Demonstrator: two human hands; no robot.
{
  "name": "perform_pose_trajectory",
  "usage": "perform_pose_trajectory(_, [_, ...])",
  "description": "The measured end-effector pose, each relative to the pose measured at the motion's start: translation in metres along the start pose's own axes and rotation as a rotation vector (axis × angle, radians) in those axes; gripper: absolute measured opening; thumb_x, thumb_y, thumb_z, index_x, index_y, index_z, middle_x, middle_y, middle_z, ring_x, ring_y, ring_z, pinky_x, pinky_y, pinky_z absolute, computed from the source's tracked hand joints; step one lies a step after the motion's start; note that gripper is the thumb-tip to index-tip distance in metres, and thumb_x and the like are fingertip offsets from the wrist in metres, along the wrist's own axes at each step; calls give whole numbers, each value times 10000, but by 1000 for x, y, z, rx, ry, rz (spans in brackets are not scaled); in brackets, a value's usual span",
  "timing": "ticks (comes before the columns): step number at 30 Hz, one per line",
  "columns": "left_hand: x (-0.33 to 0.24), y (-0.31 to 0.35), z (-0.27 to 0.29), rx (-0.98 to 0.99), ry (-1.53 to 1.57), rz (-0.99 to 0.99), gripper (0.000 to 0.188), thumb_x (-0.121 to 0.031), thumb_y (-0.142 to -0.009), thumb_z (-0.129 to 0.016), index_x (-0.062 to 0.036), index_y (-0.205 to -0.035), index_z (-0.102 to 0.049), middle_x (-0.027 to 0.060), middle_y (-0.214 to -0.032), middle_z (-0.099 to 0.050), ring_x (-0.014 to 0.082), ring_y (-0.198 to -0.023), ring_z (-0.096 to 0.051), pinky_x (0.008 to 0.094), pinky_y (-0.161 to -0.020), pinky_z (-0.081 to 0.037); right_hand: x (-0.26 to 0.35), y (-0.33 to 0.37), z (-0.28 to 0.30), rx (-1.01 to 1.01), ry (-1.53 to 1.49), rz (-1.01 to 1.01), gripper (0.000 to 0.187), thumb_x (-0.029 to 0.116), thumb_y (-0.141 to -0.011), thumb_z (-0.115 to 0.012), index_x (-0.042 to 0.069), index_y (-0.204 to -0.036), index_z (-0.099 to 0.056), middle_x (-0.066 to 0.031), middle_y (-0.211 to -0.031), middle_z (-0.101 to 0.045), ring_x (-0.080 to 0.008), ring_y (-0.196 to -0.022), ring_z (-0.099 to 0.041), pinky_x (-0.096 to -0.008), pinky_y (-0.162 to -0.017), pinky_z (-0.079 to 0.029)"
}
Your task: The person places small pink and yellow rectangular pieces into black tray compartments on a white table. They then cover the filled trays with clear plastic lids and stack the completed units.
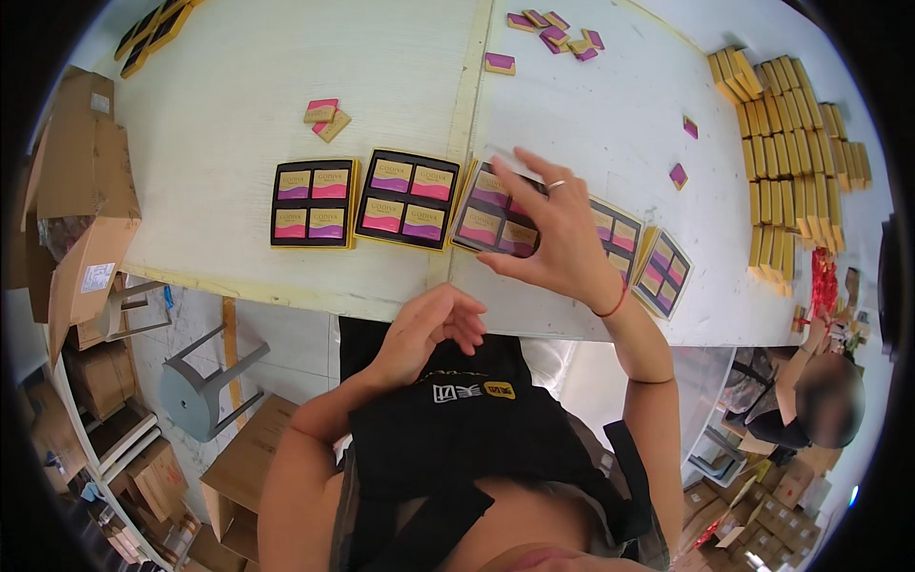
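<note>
A row of gold-edged boxes with black inserts, each holding several chocolate squares in gold, pink and purple wrappers, runs along the table's near side. My right hand is over the middle box, its thumb and fingers spanning a clear plastic lid that lies over this box. Whether the lid is seated cannot be seen. To the left are two boxes without visible lids, the leftmost box and its neighbour. Another box is partly behind my right wrist. My left hand, empty with fingers loosely curled apart, hovers by the table's front edge.
Two loose pink-and-gold squares lie beyond the left boxes. A pile of purple-and-gold squares is at the far side. Stacked gold boxes line the right. A stool and cartons stand left; another person works at right.
</note>
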State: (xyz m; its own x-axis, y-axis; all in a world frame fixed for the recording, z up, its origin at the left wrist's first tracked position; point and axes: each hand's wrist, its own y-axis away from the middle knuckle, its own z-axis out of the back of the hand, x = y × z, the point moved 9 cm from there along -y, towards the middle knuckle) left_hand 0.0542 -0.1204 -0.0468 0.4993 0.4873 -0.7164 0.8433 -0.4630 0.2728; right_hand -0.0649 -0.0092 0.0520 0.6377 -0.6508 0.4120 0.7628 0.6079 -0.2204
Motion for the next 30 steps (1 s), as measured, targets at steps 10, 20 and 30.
perform_pose_trajectory(10, [-41,6,8,-192,-238,-260,192,-136,-988,-537,19,-1087,-593,123,-1024,-651,209,-915,-625,334,-826,-515,-2,-3,-18,229,5,80,927,402,-618,-827,194,-1452,-479,-173,-1408,-465,-352,-1165,-499,-453,-998,-387])
perform_pose_trajectory(20, [-45,-35,-64,-67,-1587,-751,512,-27,-841,-659,17,-1338,-544,197,-1390,-524,366,-1315,-474,487,-1099,-355,-3,58,-12,-139,147,10,703,343,-757,-770,115,-1382,-541,-177,-1487,-434,-395,-1430,-320,-545,-1176,-222])
perform_pose_trajectory(30, [-11,-54,-94,-1,-1963,-758,591,-331,-982,-532,40,-1431,-435,218,-1480,-437,395,-1379,-380,529,-1149,-231,-164,625,67,-1497,285,-1410,357,165,-935,-615,28,-1264,-614,-158,-1399,-526,-288,-1282,-485,-438,-1035,-395])
